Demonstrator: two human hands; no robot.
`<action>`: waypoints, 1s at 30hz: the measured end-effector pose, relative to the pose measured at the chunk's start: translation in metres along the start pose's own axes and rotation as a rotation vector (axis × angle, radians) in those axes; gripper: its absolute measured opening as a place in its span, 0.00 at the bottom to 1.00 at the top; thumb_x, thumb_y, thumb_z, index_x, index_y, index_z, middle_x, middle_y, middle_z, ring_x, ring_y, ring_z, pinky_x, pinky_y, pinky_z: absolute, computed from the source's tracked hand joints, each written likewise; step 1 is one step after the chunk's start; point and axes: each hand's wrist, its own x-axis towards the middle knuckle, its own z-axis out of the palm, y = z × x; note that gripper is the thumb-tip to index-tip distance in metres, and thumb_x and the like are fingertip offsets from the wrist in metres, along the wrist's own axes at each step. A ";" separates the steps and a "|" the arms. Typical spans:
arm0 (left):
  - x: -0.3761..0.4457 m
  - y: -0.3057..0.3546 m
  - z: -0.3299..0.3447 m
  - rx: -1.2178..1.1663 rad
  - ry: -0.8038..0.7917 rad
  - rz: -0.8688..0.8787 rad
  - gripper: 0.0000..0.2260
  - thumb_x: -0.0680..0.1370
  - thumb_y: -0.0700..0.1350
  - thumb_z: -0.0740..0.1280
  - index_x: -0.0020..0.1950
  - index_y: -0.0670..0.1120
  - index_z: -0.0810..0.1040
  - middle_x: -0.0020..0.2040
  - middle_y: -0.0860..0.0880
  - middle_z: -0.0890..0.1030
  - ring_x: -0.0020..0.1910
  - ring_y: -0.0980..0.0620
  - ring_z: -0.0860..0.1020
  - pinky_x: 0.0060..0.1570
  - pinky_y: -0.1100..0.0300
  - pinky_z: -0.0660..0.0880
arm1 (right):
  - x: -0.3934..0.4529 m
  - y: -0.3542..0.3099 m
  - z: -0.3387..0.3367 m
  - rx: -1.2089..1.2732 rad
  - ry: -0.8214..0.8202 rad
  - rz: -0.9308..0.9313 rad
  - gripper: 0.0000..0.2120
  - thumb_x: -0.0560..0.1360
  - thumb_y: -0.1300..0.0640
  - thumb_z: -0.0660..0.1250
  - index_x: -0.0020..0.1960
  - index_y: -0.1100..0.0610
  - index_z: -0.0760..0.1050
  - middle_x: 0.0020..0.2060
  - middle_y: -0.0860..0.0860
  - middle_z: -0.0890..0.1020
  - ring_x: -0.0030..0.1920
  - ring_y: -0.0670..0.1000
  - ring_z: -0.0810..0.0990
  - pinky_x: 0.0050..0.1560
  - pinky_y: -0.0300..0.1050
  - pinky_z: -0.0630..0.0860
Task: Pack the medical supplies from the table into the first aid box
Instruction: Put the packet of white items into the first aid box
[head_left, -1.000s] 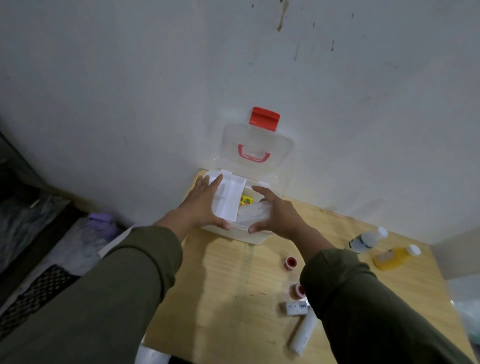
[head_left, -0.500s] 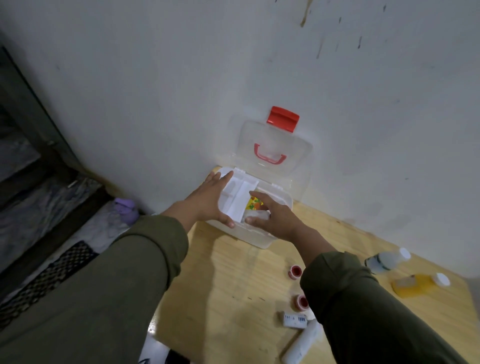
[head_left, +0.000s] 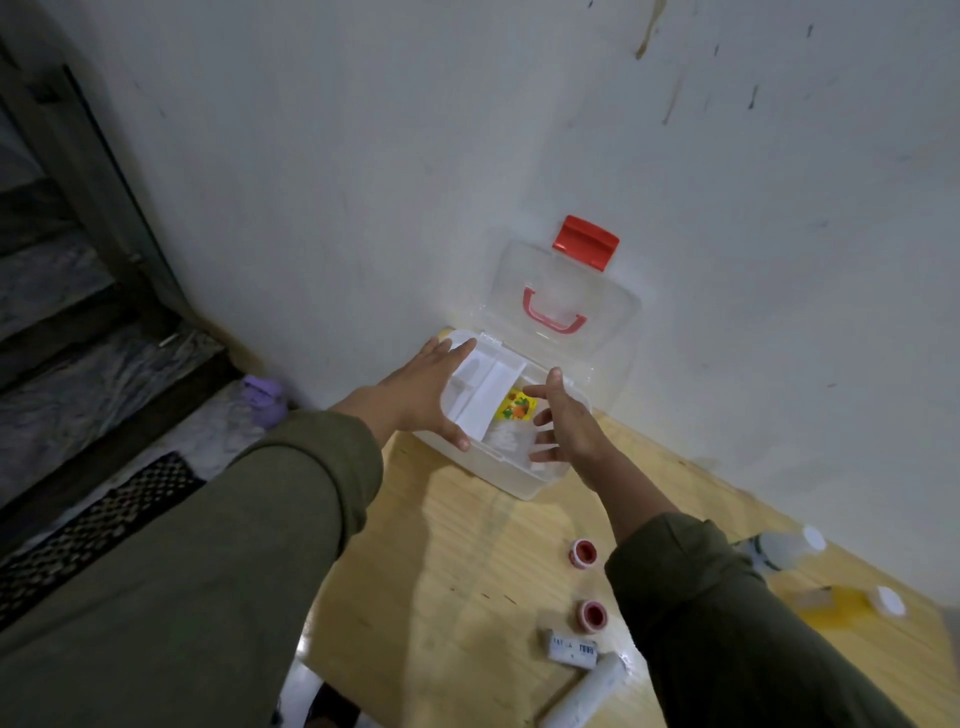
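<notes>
At the centre of the frame, against a white wall (head_left: 363, 156), a clear plastic first aid box (head_left: 511, 480) sits at the far edge of a pale wooden tabletop (head_left: 441, 561). Its transparent lid (head_left: 566, 306) stands open and leans on the wall, showing a red handle (head_left: 553, 314) and a red latch (head_left: 586, 243) at the top. Inside the box lie white folded packets (head_left: 485, 392), a small yellow and orange packet (head_left: 514, 408) and a clear bag of white material (head_left: 506, 444).

The left hand (head_left: 423, 395) rests flat on the left side of the box, fingers stretched along its rim and thumb over the near wall, its grip spread apart and closed on nothing. The right hand (head_left: 563, 423) hovers over the right part of the box with fingers spread open, holding nothing, fingertips near the clear bag. Both arms wear olive sleeves.

Toward the lower right of the frame, on the tabletop, lie two small red and white tape rolls (head_left: 584, 552), a small white labelled roll (head_left: 570, 648) and a longer white bandage roll (head_left: 589, 693). At the right edge lie a clear bottle with a white cap (head_left: 779, 551) and a yellow bottle with a white cap (head_left: 852, 603), both blurred. At the left, a dark floor holds a purple object (head_left: 265, 397).
</notes>
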 end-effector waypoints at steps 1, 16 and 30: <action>0.000 0.000 0.000 -0.001 -0.002 -0.002 0.58 0.61 0.55 0.79 0.77 0.53 0.40 0.79 0.51 0.44 0.77 0.49 0.38 0.74 0.48 0.50 | 0.000 0.001 0.000 -0.008 0.001 -0.005 0.28 0.79 0.37 0.41 0.64 0.50 0.71 0.56 0.58 0.73 0.53 0.58 0.75 0.40 0.42 0.77; -0.001 0.003 0.000 0.016 -0.014 -0.018 0.58 0.62 0.54 0.79 0.77 0.53 0.39 0.79 0.51 0.43 0.77 0.49 0.37 0.74 0.46 0.50 | 0.012 -0.001 0.000 0.069 -0.057 0.073 0.33 0.77 0.36 0.37 0.72 0.52 0.63 0.58 0.61 0.74 0.60 0.63 0.75 0.62 0.55 0.74; 0.000 0.003 0.000 0.028 -0.025 -0.032 0.57 0.63 0.55 0.78 0.76 0.53 0.39 0.79 0.51 0.42 0.77 0.49 0.38 0.74 0.46 0.50 | 0.022 0.006 0.007 0.247 -0.107 0.160 0.33 0.75 0.31 0.39 0.71 0.47 0.62 0.68 0.59 0.71 0.69 0.69 0.65 0.69 0.64 0.63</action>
